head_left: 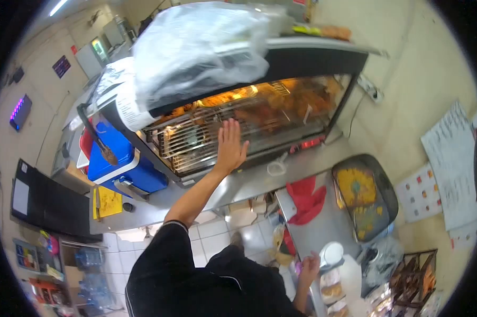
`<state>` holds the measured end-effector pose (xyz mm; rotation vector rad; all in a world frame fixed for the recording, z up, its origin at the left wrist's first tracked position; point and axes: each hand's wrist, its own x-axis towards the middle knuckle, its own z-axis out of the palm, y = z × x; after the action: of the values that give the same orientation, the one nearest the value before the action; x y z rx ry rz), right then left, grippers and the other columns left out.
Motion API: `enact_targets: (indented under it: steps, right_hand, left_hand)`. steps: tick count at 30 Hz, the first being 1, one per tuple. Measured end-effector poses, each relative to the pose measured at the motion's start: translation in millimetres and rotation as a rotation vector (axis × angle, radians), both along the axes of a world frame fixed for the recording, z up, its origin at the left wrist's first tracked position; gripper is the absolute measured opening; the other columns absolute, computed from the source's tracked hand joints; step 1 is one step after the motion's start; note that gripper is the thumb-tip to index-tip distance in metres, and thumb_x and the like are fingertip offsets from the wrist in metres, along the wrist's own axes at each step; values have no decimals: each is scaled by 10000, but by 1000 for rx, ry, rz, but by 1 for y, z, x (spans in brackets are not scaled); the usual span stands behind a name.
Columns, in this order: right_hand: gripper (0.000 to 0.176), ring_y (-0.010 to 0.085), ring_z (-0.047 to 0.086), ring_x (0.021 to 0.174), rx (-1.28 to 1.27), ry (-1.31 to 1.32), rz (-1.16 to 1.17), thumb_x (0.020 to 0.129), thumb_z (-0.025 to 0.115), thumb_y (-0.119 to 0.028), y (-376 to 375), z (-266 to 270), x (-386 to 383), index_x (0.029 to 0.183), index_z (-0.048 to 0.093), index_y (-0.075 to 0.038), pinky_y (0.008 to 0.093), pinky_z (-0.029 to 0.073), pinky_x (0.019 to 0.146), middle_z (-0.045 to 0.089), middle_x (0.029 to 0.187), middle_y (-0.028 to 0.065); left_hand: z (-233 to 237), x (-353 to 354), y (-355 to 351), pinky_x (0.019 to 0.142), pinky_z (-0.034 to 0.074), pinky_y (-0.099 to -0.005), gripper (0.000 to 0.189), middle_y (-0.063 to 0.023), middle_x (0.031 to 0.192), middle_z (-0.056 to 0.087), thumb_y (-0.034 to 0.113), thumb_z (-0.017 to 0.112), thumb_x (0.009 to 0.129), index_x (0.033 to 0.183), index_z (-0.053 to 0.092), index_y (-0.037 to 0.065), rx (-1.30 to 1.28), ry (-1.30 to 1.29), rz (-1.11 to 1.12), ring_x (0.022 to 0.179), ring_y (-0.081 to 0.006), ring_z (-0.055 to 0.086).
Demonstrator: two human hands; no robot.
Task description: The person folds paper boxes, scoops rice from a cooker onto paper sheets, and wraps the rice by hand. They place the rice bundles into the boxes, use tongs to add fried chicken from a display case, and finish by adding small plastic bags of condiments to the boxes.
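Observation:
My left hand (229, 148) is raised with its fingers stretched out, palm toward the glass front of a heated display cabinet (318, 68). It appears to lie flat on the glass; nothing is in it. Behind the glass are wire racks (191, 137) and browned food (281, 105) under warm light. My right hand (308, 267) is low beside the steel side table, its fingers loosely apart and small in view. Close to it are a white round container (331, 253) and a small pink-purple item; I see no firm grip on either.
Clear plastic (196, 53) covers the cabinet top. Tongs (105, 150) hang at its left, above a blue cooler (111, 158). A yellow board (109, 202) lies on the counter. The side table holds a red cloth (305, 201) and a black tray (384, 185) of yellow food.

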<state>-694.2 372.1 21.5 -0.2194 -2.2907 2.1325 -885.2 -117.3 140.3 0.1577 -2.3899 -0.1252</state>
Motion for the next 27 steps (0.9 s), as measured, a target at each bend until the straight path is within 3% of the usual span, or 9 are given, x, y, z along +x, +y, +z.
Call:
enact_targets:
  steps: [6, 9, 15, 17, 20, 23, 24, 25, 27]
  right_hand:
    - [355, 75, 551, 693, -101, -137, 70, 940, 609, -45, -100, -1, -8, 1286, 528, -65, 213, 447, 583, 597, 844, 24]
    - [348, 69, 551, 662, -118, -158, 188, 957, 614, -76, -123, -4, -23, 1292, 519, -67, 207, 447, 554, 602, 821, 14]
    - [292, 71, 556, 737, 155, -54, 525, 963, 647, -116, -119, 19, -47, 1231, 568, -36, 222, 467, 652, 602, 871, 15]
    - [350, 144, 636, 887, 131, 76, 718, 944, 694, -203, -168, 88, -59, 1234, 593, -35, 279, 513, 790, 676, 995, 69]
    - [275, 196, 660, 918, 260, 410, 960, 891, 709, -117, -269, 207, -83, 1139, 650, -12, 297, 509, 807, 681, 978, 108]
    - [265, 279, 664, 884, -83, 689, 910, 884, 700, -141, -386, 305, -91, 1114, 670, -13, 342, 518, 788, 674, 999, 155]
    - [299, 296, 660, 874, -76, 803, 817, 901, 692, -185, -420, 337, -90, 1129, 660, 5, 373, 521, 782, 673, 1007, 168]
    - [332, 229, 667, 805, -4, 832, 723, 901, 708, -197, -454, 349, -93, 1141, 656, 28, 344, 527, 735, 695, 993, 161]
    - [393, 187, 675, 692, 58, 825, 596, 881, 747, -260, -512, 360, -100, 1108, 666, 50, 343, 530, 665, 726, 947, 163]
  left_hand:
    - [-5, 14, -35, 1246, 94, -386, 667, -75, 1654, 230, 371, 447, 1014, 1572, 264, 54, -261, -79, 16, 1528, -201, 198]
    - [3, 26, -44, 1250, 78, -411, 619, -39, 1628, 305, 399, 421, 1027, 1556, 333, 89, -499, -75, 140, 1515, -196, 228]
    - [-6, 60, -57, 1249, 110, -412, 637, -45, 1626, 304, 351, 470, 1006, 1565, 309, 93, -246, -114, 110, 1513, -208, 232]
    - [-5, 74, -60, 1239, 152, -423, 651, -55, 1620, 313, 316, 514, 979, 1558, 322, 88, -142, -128, 108, 1505, -226, 250]
    - [5, 103, -59, 1208, 241, -442, 681, -77, 1591, 356, 269, 598, 918, 1527, 369, 71, -41, -72, 110, 1471, -263, 315]
    - [-2, 117, -67, 1211, 220, -477, 717, -127, 1592, 340, 318, 612, 923, 1532, 345, 48, -67, -87, 196, 1482, -290, 282]
    - [4, 122, -54, 1212, 195, -502, 701, -139, 1607, 297, 323, 572, 941, 1537, 329, 45, 156, -23, 148, 1490, -317, 255]
    - [13, 124, -32, 1212, 169, -527, 685, -152, 1623, 254, 327, 532, 960, 1542, 313, 42, 378, 42, 101, 1497, -344, 227]
    - [20, 113, -28, 1216, 103, -556, 709, -168, 1653, 137, 358, 486, 986, 1567, 237, 37, 269, 27, 165, 1522, -376, 98]
